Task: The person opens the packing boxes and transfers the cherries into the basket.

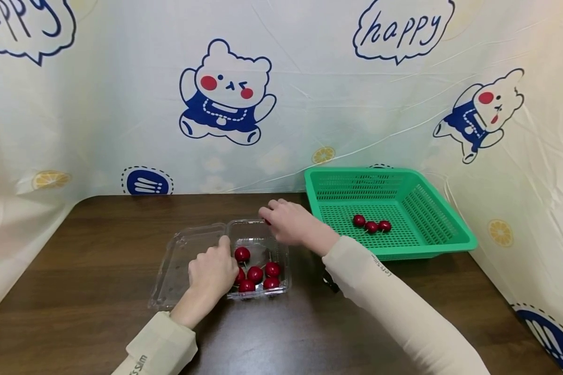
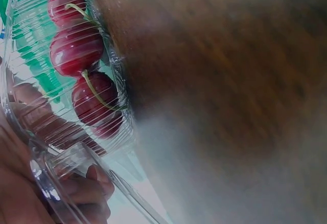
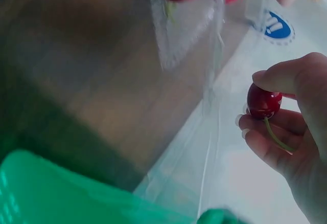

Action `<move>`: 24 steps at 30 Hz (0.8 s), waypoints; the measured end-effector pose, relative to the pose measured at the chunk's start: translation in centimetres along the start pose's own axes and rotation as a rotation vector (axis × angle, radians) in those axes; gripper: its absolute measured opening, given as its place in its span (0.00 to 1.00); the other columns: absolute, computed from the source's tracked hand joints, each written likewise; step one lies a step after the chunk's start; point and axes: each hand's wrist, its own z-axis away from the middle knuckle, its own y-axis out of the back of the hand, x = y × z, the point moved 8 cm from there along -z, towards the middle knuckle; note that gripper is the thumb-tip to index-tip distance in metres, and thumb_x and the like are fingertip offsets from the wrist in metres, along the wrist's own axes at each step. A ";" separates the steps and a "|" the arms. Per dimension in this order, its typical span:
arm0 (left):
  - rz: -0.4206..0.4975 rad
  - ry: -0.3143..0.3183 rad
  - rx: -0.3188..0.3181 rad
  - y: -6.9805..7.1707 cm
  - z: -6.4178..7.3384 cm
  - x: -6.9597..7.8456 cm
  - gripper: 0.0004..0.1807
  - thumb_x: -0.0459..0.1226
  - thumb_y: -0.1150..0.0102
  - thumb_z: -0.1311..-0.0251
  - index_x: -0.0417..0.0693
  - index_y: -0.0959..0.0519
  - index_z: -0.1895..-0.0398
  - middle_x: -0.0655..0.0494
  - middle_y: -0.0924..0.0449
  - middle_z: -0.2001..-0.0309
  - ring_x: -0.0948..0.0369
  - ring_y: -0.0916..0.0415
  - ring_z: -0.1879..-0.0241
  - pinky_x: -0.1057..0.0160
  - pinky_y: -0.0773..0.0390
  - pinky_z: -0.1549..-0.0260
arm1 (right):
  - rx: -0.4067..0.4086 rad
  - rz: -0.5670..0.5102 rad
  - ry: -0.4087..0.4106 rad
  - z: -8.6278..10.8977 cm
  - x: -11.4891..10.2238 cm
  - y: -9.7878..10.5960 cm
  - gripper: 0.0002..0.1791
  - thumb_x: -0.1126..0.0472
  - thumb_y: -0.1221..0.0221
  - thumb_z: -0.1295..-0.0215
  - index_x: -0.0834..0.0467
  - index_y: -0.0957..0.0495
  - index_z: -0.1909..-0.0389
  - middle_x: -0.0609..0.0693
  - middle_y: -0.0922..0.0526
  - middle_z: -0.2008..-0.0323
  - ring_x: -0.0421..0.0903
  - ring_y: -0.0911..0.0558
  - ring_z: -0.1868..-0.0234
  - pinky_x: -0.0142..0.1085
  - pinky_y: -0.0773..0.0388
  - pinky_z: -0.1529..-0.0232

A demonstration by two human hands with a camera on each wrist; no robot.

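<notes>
My right hand (image 1: 291,221) is over the back right corner of a clear plastic box (image 1: 285,255). Between thumb and fingers it pinches a dark red cherry (image 3: 263,101), whose green stem hangs toward the palm. At the box's left side, my left hand (image 1: 213,268) grips the edge by the hinge, its fingers curled and partly seen through the plastic in the left wrist view. Several cherries (image 1: 255,274) lie inside the box, mostly toward the front. The open lid (image 1: 180,260) lies flat to the left, partly behind the left hand.
A green slotted basket (image 1: 450,229) stands at the back right of the brown wooden table (image 1: 89,281), with three cherries (image 1: 371,227) on its floor. Behind the table hangs a pale sheet (image 1: 309,104) printed with bears. A small black object (image 1: 330,282) shows beside the right sleeve.
</notes>
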 end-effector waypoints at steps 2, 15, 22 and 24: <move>0.001 0.000 0.001 0.0 0.0 0.0 0.09 0.36 0.49 0.40 0.40 0.30 0.60 0.36 0.19 0.72 0.40 0.22 0.78 0.45 0.26 0.81 | 0.012 -0.012 -0.010 0.3 0.8 0.4 0.13 0.57 0.41 0.32 0.53 0.23 0.48 0.52 0.19 0.57 0.48 0.20 0.57 0.38 0.19 0.56; 0.009 0.003 0.011 -0.1 -0.1 0.2 0.09 0.36 0.49 0.41 0.40 0.31 0.61 0.36 0.20 0.73 0.41 0.23 0.78 0.46 0.27 0.82 | 0.050 -0.103 -0.114 2.4 5.9 2.9 0.17 0.61 0.40 0.34 0.57 0.23 0.45 0.55 0.19 0.52 0.52 0.20 0.52 0.44 0.19 0.51; 0.006 0.006 0.003 -0.1 -0.1 0.2 0.08 0.36 0.49 0.41 0.40 0.31 0.61 0.36 0.19 0.72 0.40 0.22 0.77 0.46 0.27 0.81 | 0.047 -0.158 -0.175 3.6 8.0 3.3 0.16 0.61 0.41 0.33 0.58 0.24 0.45 0.56 0.19 0.51 0.53 0.20 0.51 0.47 0.20 0.50; 0.005 0.007 0.008 -0.1 -0.1 0.1 0.08 0.36 0.49 0.41 0.40 0.31 0.62 0.36 0.19 0.72 0.40 0.22 0.77 0.45 0.27 0.81 | 0.051 -0.167 -0.184 3.8 8.5 3.4 0.16 0.61 0.42 0.32 0.58 0.24 0.45 0.56 0.19 0.52 0.53 0.20 0.51 0.47 0.21 0.50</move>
